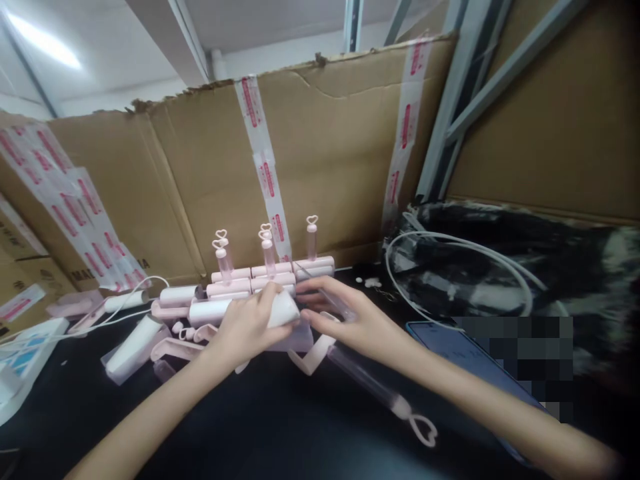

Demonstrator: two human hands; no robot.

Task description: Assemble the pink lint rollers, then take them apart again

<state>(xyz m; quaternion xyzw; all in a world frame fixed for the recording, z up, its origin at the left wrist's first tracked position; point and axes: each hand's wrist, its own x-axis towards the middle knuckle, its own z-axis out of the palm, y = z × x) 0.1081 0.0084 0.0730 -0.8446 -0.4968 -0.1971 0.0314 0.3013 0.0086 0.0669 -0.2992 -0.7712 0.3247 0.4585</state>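
Here, left fingers (267, 297) around white roll (285, 309), right fingers (323, 287) near.

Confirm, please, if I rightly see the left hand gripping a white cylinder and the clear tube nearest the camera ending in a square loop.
Not quite: the head view shows the loop on the clear tube is heart-shaped, not square; the left hand does grip a white cylinder.

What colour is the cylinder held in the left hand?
The cylinder is white, clearest in the head view.
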